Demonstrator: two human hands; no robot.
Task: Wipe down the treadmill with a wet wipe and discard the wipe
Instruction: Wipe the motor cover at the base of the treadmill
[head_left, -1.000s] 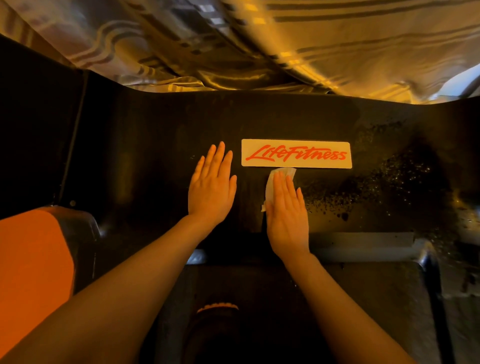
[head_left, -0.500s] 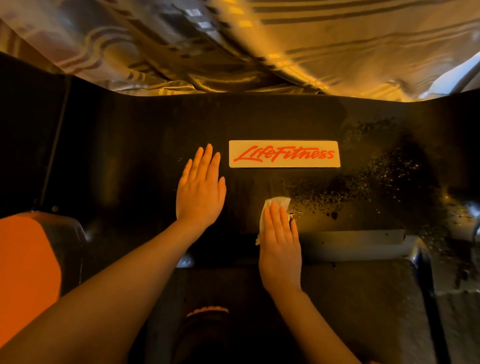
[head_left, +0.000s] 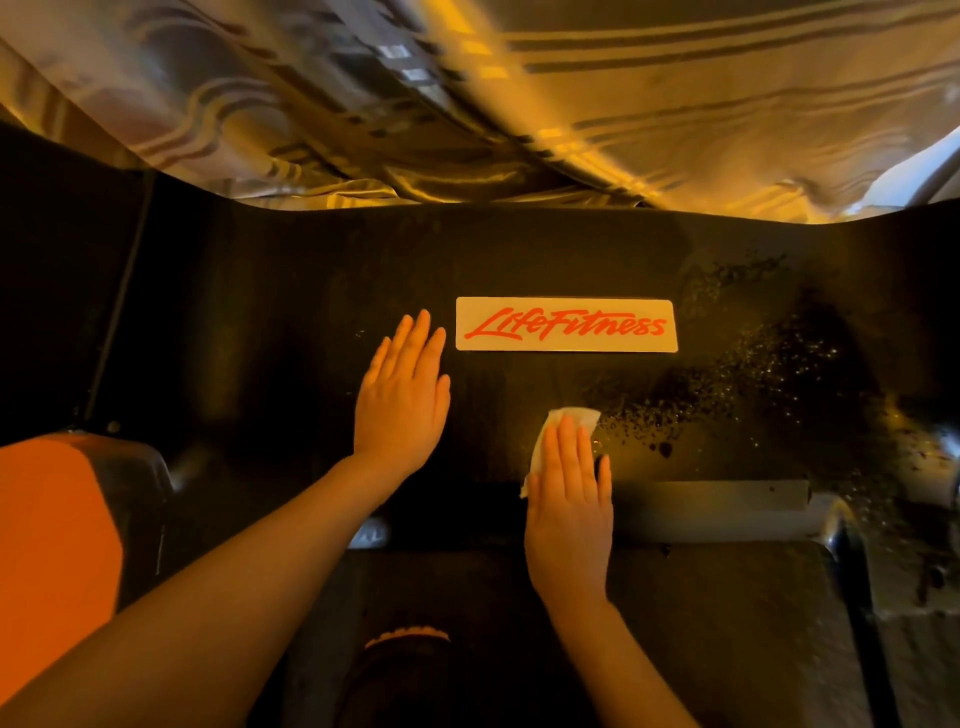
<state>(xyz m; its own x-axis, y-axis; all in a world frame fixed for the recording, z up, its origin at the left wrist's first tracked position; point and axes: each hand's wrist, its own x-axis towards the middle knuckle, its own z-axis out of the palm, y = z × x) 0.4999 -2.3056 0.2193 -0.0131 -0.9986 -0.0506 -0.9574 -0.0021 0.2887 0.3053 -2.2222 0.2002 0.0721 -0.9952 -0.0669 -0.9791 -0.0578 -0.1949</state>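
near the front edge of the black treadmill cover (head_left: 270, 322), my right hand (head_left: 569, 514) lies flat, fingers together, pressing the white wet wipe (head_left: 574, 417) down. my left hand (head_left: 402, 397) rests flat beside the life fitness label (head_left: 566, 325).

The single head-worn wide-angle camera looks forward and steeply down from close above the black treadmill cover (head_left: 311, 291), its logo plate (head_left: 566, 325) centred, striped fabric (head_left: 675, 104) beyond.
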